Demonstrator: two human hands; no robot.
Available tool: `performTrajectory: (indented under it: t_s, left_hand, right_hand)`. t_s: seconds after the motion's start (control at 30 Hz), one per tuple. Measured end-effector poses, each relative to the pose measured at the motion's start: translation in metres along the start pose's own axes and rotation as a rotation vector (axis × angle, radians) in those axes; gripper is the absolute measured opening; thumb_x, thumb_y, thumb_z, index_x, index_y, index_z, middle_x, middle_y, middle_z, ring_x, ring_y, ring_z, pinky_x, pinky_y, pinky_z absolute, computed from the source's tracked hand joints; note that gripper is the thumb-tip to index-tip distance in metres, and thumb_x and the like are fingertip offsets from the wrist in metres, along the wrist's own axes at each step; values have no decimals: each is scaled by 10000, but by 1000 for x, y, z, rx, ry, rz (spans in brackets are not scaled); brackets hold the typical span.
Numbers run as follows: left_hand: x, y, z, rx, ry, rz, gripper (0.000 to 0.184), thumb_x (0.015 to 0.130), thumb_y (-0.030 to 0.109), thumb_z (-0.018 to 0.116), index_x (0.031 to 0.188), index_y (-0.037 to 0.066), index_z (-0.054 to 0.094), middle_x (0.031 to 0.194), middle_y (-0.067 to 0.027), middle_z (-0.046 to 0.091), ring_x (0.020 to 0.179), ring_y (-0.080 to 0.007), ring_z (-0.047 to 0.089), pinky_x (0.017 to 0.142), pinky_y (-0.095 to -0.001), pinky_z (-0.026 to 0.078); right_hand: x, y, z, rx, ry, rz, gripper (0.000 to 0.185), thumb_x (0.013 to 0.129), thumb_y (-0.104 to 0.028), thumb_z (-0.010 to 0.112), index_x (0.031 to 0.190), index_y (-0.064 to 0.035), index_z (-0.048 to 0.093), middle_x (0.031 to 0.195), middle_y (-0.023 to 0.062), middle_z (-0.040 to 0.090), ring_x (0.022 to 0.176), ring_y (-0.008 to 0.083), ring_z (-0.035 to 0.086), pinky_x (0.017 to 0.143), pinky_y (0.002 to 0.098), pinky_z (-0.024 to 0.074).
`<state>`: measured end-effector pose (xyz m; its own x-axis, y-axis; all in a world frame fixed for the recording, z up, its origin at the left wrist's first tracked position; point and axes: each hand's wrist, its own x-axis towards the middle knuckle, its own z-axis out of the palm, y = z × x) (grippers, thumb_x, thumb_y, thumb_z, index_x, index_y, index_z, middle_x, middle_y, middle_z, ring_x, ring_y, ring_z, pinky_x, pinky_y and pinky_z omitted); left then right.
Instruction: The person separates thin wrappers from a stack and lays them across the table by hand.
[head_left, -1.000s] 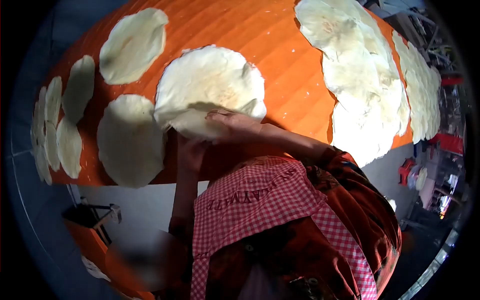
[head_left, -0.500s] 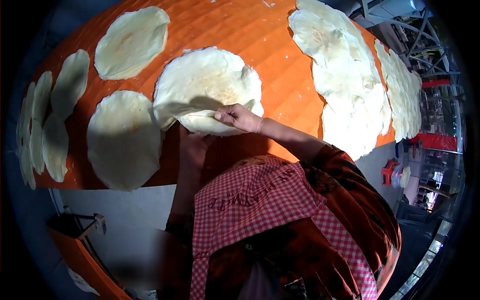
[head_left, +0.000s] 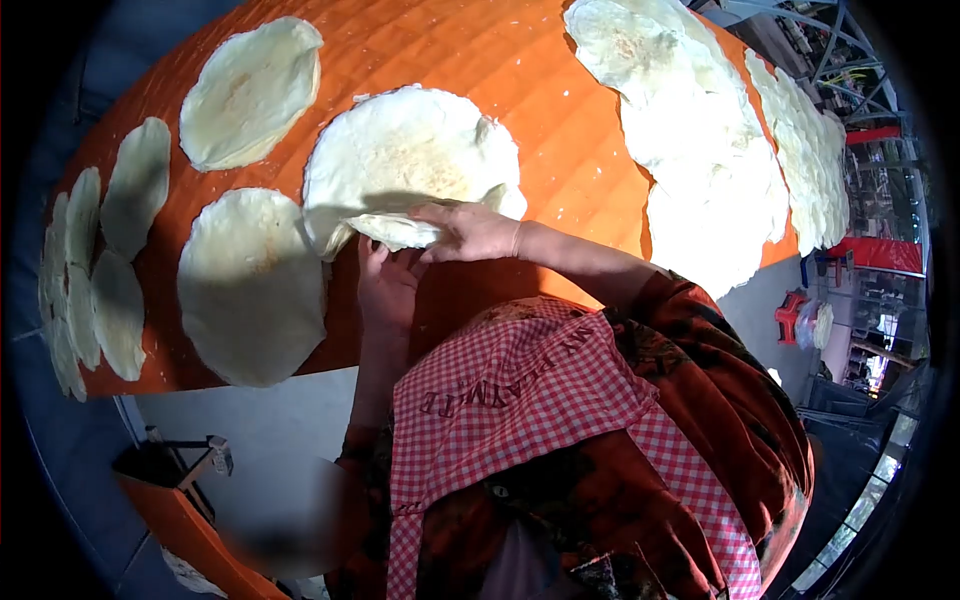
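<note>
A large, round, pale flatbread (head_left: 410, 140) lies in front of me on the orange surface, its near edge lifted and folded. My right hand (head_left: 475, 232) grips that edge from the right, fingers over the top. From below, my left hand (head_left: 388, 285) holds the same edge with curled fingers, partly in shadow. Just left of it lies another round flatbread (head_left: 250, 290), close to the first one's rim. A further flatbread (head_left: 250, 95) sits beyond it at the upper left.
The orange table (head_left: 570, 170) carries overlapping flatbreads (head_left: 690, 150) on the right and several single ones at the far left. Another overlapped row (head_left: 800, 150) lies along the far right. A red stool (head_left: 790, 318) stands on the floor to the right.
The near edge of the flatbread has been raised and gathered more. My right hand has moved slightly left over it, and my left hand's fingers have come up to the edge.
</note>
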<state>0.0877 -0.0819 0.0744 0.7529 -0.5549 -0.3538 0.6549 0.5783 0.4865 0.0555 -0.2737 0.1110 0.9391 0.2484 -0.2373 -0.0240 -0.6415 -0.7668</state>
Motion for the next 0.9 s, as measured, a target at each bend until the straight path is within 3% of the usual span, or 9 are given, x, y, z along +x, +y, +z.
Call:
performTrajectory:
  t_s: [0.13,0.27,0.53,0.63,0.67,0.73,0.77,0.87,0.9]
  left_hand:
    - [7,-9,-17,21,106,-18,456,902,184,524,1322,144,349,1258,-87,478,1094,-268,539,839,-434,514]
    - [2,-3,3,92,127,-18,433,893,171,556,1276,131,358,1217,-92,491,1064,-255,554,817,-430,532]
    - [1,-14,-5,204,234,5,638,831,97,570,1380,110,244,1270,-130,436,1128,-266,507,859,-413,522]
    - [2,-20,-9,274,314,10,652,797,38,536,1389,67,263,1281,-130,443,1141,-258,499,882,-386,503]
    - [2,-21,-9,312,351,9,648,787,20,522,1387,46,279,1282,-130,451,1144,-255,498,888,-377,496]
    - [6,-30,-38,379,382,65,604,782,10,520,1356,-4,333,1278,-134,471,1156,-255,490,906,-376,477]
    - [5,-37,-54,411,397,95,584,780,4,519,1341,-29,361,1276,-137,481,1162,-256,485,915,-376,467]
    - [-7,-50,-76,432,516,64,554,777,-9,520,1313,-76,399,1273,-143,500,1163,-259,490,950,-366,435]
    - [-10,-44,-75,403,475,37,528,784,2,529,1295,-71,414,1255,-139,508,1139,-254,500,945,-359,431]
  right_hand:
    - [13,-25,3,-187,42,127,642,803,-419,639,1265,1,487,958,247,637,920,380,613,834,426,485]
    - [23,-8,17,-17,155,65,494,842,-392,587,1144,0,594,953,239,642,888,382,618,809,427,492]
    - [23,-4,20,-92,120,135,341,885,-260,556,1115,-19,628,959,233,649,889,356,630,803,397,498]
    - [28,5,27,-252,127,14,321,877,-246,562,1083,-14,641,960,234,643,876,371,617,792,398,495]
    - [35,12,25,-151,173,4,308,876,-235,562,1072,-13,645,965,231,643,876,357,622,792,396,494]
    - [63,38,-3,44,268,-29,283,873,-212,564,1051,-10,652,974,224,644,875,328,634,792,392,491]
    - [78,46,-37,78,307,-18,249,878,-182,562,1024,-5,656,981,191,661,870,250,644,797,383,487]
    - [108,30,-187,-75,247,-20,307,867,-168,548,1109,15,600,958,147,675,880,241,637,824,351,506]
    - [122,33,-222,-299,389,-171,305,834,-211,584,1063,-14,629,934,162,673,847,281,635,789,378,500]
